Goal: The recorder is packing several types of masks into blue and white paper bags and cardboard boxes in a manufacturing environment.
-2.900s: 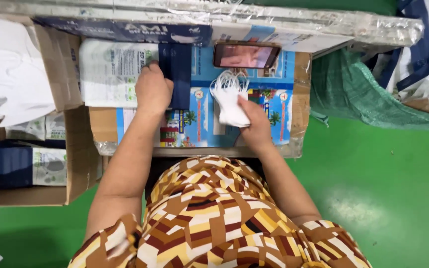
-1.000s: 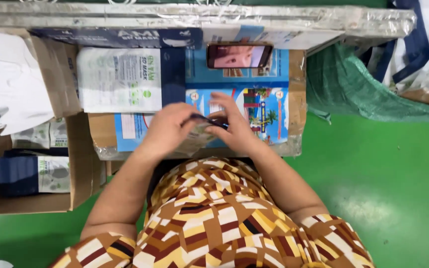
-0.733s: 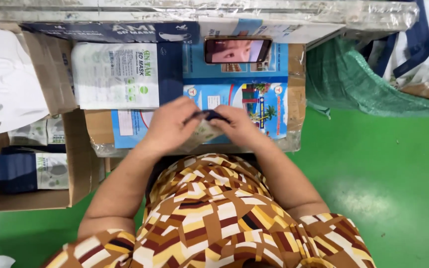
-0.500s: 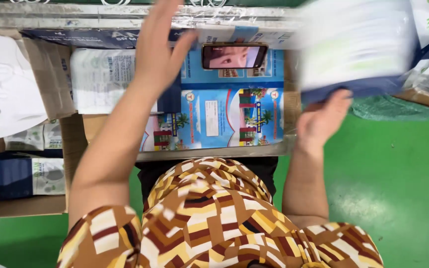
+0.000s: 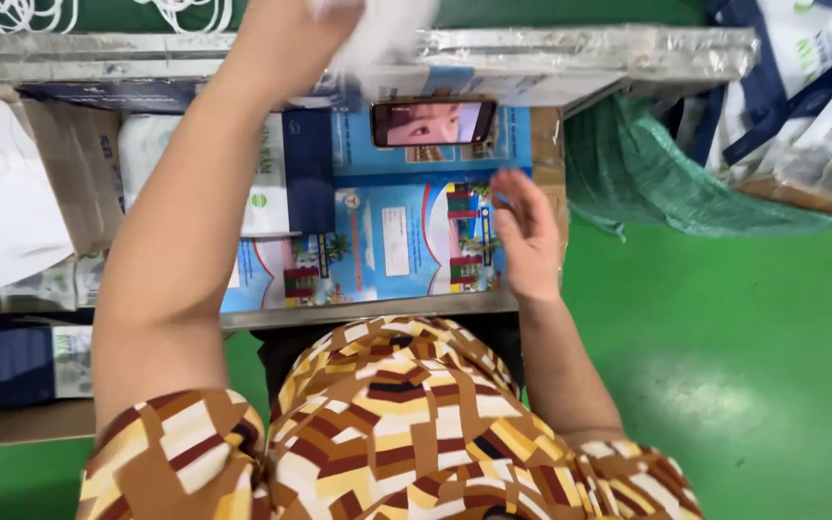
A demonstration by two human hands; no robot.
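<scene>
Left hand (image 5: 291, 34), raised to the top edge of the view, closes on a blurred white bundle (image 5: 377, 29); the fingers are partly cut off and motion-blurred, so the exact hold cannot be told, though the bundle appears gripped. Right hand (image 5: 529, 236), open and empty, fingers loosely spread, hovers low over the blue printed sheet (image 5: 387, 241) that covers the work table (image 5: 377, 308).

The bundle lies up and away from the body, over the foil-wrapped ledge (image 5: 580, 53) at the far side; its long axis cannot be read through the blur. The left hand has it; the right hand is well apart from it, nearer the body.

A phone (image 5: 432, 122) lies crosswise just beyond the right hand. White packs with dark blue bands (image 5: 272, 183) sit below the left forearm; cardboard boxes (image 5: 69, 183) stand further left. A green bag (image 5: 647, 173) rests on the green floor (image 5: 743, 327).
</scene>
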